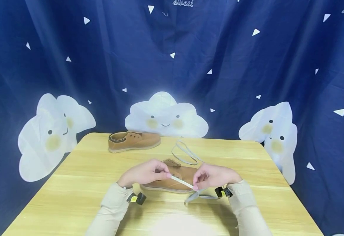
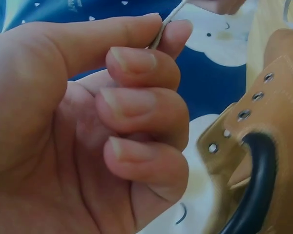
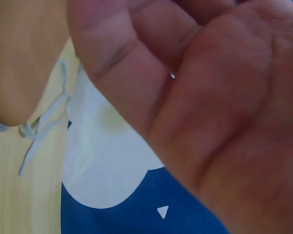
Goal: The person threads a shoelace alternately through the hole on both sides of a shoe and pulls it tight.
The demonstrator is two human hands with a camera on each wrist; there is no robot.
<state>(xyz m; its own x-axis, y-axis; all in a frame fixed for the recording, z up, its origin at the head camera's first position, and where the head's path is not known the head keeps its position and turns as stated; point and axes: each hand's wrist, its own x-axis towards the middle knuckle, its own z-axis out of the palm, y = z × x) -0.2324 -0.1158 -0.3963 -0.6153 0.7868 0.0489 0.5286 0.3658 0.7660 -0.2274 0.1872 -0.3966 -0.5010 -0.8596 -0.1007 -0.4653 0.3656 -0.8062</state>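
A pale shoelace [image 1: 181, 182] is stretched in a short straight length between my two hands, above a brown shoe [image 1: 165, 188]. My left hand [image 1: 145, 172] pinches one end between thumb and index finger; in the left wrist view the lace [image 2: 172, 15] passes between those fingertips while the other fingers curl loosely. At the right, my right hand [image 1: 214, 175] pinches the lace with its fingertips, which the right wrist view does not show. The shoe's metal eyelets [image 2: 257, 96] near the left hand have no lace through them.
A second brown shoe [image 1: 135, 141] stands at the table's back left. A loop of grey lace [image 1: 186, 151] lies behind the near shoe, and more lace [image 1: 205, 196] lies below my right hand. Behind the wooden table [image 1: 71, 193] hangs a blue curtain [image 1: 172, 42].
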